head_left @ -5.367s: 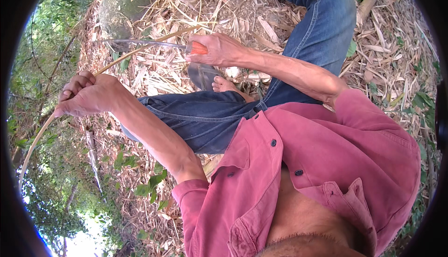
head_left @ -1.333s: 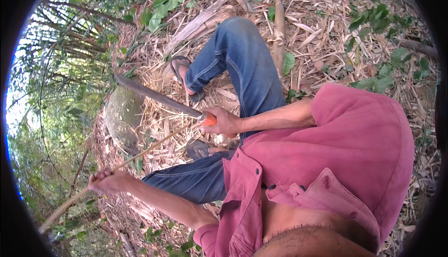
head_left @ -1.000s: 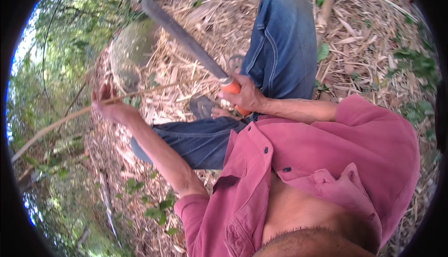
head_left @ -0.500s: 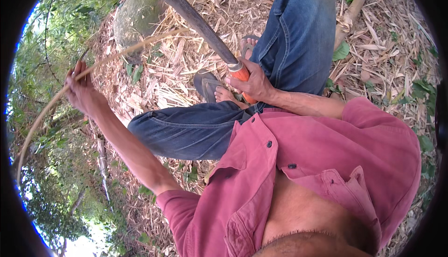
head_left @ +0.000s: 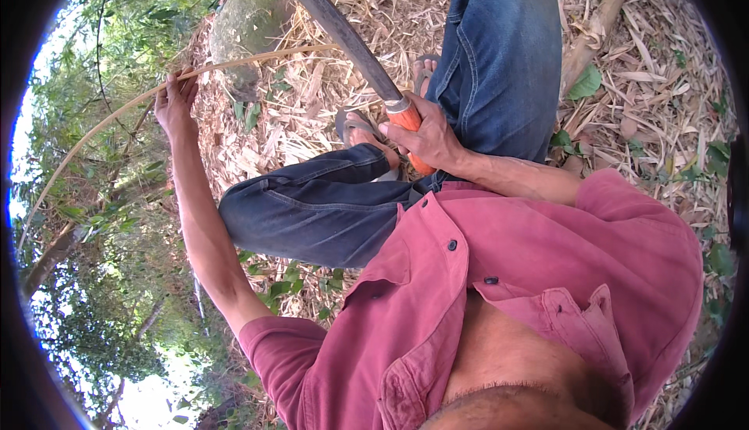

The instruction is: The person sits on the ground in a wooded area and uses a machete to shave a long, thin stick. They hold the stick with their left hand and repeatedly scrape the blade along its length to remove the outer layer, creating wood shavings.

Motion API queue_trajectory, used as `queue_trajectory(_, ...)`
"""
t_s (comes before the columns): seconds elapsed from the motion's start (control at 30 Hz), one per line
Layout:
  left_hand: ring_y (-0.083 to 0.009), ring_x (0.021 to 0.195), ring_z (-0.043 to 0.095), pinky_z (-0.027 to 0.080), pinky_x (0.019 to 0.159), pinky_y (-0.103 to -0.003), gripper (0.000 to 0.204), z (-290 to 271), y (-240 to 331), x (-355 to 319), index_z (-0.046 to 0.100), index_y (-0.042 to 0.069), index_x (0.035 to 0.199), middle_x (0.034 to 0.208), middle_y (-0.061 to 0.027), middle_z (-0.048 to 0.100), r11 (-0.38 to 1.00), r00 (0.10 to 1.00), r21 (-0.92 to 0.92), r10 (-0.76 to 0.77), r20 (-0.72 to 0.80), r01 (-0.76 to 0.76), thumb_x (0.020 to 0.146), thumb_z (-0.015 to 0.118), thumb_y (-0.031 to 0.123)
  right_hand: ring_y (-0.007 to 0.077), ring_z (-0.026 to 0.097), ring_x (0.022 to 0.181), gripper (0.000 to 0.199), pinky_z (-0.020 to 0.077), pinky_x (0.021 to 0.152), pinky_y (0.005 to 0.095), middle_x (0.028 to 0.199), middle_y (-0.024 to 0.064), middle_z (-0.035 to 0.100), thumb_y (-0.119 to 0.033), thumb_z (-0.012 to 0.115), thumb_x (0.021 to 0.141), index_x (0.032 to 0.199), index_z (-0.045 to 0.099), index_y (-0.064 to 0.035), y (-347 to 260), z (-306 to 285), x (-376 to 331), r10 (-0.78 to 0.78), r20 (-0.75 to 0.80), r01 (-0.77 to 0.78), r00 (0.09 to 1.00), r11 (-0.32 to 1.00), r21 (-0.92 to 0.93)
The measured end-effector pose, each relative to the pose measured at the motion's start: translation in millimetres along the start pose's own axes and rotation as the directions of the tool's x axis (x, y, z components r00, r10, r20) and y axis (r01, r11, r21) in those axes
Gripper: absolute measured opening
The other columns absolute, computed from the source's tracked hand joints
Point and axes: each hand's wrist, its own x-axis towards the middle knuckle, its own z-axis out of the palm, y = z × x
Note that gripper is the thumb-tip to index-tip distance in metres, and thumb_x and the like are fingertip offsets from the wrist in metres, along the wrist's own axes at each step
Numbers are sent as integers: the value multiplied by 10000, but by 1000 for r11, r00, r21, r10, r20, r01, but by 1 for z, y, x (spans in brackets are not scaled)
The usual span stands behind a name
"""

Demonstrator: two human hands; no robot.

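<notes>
In my right hand [head_left: 433, 135] is a machete, its orange handle [head_left: 404, 118] wrapped by my fingers. The long dark blade [head_left: 341, 33] points up and to the left, past the top edge of the picture. My left hand [head_left: 178, 106] is stretched far out to the left, its fingers pinching a long, thin tan bamboo strip [head_left: 265, 56]. This strip bows in an arc: one end droops at the far left, and the other lies close to the blade's left side. Whether strip and blade touch, I cannot tell.
My bent legs in blue jeans [head_left: 499, 63] flank the machete handle, with sandalled feet [head_left: 363, 129] between them. A mossy rock [head_left: 248, 32] stands beyond. Dry shavings and leaves [head_left: 273, 126] litter the ground. A pole [head_left: 597, 32] lies at the upper right; leafy plants [head_left: 101, 305] fill the left.
My left hand has moved farther away with the bamboo strip, and the arm is straighter. The strip's drooping end has risen. The machete keeps nearly the same place in my right hand.
</notes>
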Motion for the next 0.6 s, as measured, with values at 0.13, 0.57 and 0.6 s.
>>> queue_trajectory(0.13, -225, 846, 666, 566, 701, -277, 286, 8, 0, -3, 555, -23, 1029, 940, -168, 660, 994, 994, 25, 107, -16, -106, 899, 574, 232, 80, 501, 507, 267, 411, 463, 235, 685, 22, 538, -171, 659, 797, 968, 533, -11, -1, 0, -1, -43, -6, 43, 999, 997, -59)
queue_trajectory(0.57, -201, 803, 670, 572, 737, -316, 300, 14, 29, -31, 588, 5, 942, 877, -145, 676, 920, 963, 292, 268, 21, -262, 896, 557, 300, 145, 555, 606, 383, 428, 564, 288, 670, 70, 557, -355, 636, 820, 965, 545, -13, -2, -3, 0, 9, 91, 4, 996, 990, -144)
queue_trajectory(0.6, -205, 819, 669, 571, 737, -313, 286, 17, 38, -40, 586, 1, 957, 884, -145, 673, 898, 957, 338, 287, 28, -280, 911, 538, 278, 191, 599, 673, 406, 451, 633, 323, 703, 111, 589, -380, 638, 804, 957, 556, -13, -4, -4, 0, -1, 87, 20, 996, 976, -218)
